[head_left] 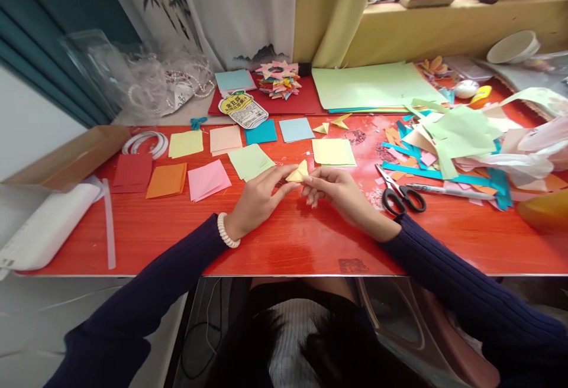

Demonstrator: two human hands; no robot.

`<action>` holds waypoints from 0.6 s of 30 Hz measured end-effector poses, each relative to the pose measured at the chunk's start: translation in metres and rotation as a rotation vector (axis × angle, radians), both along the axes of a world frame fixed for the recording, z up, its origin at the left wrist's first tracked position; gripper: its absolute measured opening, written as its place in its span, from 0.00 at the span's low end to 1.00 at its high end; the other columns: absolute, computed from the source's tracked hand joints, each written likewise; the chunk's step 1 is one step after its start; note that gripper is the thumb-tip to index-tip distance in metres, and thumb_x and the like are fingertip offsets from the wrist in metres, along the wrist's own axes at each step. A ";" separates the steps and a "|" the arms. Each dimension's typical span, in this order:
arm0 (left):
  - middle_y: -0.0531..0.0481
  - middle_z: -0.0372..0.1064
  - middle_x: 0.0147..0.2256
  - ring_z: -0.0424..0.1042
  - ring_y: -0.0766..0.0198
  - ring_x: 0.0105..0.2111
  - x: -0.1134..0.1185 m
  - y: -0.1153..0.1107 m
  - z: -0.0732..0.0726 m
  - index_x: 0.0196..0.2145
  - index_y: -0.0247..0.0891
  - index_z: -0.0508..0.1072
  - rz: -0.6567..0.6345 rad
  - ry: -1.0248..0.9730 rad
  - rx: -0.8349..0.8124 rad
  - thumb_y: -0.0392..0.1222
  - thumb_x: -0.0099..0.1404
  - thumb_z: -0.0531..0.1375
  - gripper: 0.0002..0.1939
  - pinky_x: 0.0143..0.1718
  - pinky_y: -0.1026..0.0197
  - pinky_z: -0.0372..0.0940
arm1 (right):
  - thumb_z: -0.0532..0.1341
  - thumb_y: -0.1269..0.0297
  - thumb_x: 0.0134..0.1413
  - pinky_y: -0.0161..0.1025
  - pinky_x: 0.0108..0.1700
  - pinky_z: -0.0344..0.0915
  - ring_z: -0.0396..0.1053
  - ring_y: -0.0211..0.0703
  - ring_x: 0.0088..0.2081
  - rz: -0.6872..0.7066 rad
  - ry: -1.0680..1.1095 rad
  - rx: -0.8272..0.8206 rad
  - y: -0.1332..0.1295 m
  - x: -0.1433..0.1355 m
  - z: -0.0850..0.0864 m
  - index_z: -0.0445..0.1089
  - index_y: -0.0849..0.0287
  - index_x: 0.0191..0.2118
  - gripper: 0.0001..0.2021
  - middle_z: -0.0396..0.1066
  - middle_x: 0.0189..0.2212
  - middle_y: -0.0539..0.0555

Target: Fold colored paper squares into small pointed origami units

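Between my two hands is a small yellow folded paper piece point(298, 173), held above the red table point(284, 246). My left hand point(261, 194) pinches its left side with thumb and fingers. From the right, my right hand point(335, 191) grips its other edge between thumb and forefinger, the remaining fingers curled below. Just behind the hands lies a stack of pale yellow paper squares point(333, 152). Two finished-looking yellow folded pieces, one a small folded piece point(322, 129) and the other a pointed one point(341, 121), rest beyond it.
Stacks of coloured squares, including a pink stack point(209, 180) and an orange stack point(166, 180), spread leftward. Black-handled scissors point(402, 193) and a pen point(450, 191) lie right, beside paper scraps point(461, 133). A multicoloured folded paper ornament point(278, 80) sits at the back near green sheets point(373, 85).
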State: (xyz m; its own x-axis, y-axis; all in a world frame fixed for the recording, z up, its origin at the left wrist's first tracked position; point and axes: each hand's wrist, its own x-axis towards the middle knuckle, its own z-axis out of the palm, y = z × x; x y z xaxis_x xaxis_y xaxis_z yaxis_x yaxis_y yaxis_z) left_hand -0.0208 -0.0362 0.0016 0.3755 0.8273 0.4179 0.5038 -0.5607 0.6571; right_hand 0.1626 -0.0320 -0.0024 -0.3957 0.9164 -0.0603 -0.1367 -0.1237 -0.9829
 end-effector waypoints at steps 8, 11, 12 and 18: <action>0.47 0.71 0.37 0.70 0.68 0.37 -0.001 0.003 -0.007 0.44 0.36 0.71 -0.046 -0.101 0.169 0.34 0.64 0.56 0.11 0.39 0.64 0.66 | 0.60 0.62 0.54 0.33 0.33 0.69 0.71 0.34 0.28 0.075 0.092 -0.046 0.000 -0.002 -0.003 0.69 0.61 0.37 0.08 0.71 0.30 0.51; 0.49 0.71 0.36 0.70 0.68 0.37 0.000 0.004 -0.008 0.42 0.37 0.72 -0.075 -0.149 0.122 0.33 0.63 0.57 0.09 0.39 0.64 0.66 | 0.60 0.63 0.54 0.34 0.34 0.69 0.71 0.34 0.28 0.068 0.100 -0.034 -0.001 -0.002 -0.002 0.68 0.61 0.36 0.07 0.72 0.29 0.52; 0.49 0.71 0.35 0.70 0.69 0.36 0.000 0.004 -0.008 0.41 0.37 0.73 -0.086 -0.173 0.108 0.34 0.63 0.57 0.09 0.38 0.64 0.66 | 0.60 0.63 0.54 0.34 0.34 0.69 0.72 0.35 0.28 0.061 0.103 -0.034 -0.001 -0.002 -0.001 0.68 0.60 0.37 0.07 0.72 0.29 0.51; 0.50 0.71 0.35 0.70 0.68 0.36 0.000 0.003 -0.005 0.39 0.39 0.74 -0.084 -0.249 -0.066 0.38 0.63 0.58 0.07 0.38 0.63 0.65 | 0.61 0.64 0.53 0.37 0.33 0.69 0.72 0.36 0.27 0.023 0.102 -0.013 -0.003 -0.003 0.000 0.64 0.58 0.41 0.09 0.72 0.27 0.50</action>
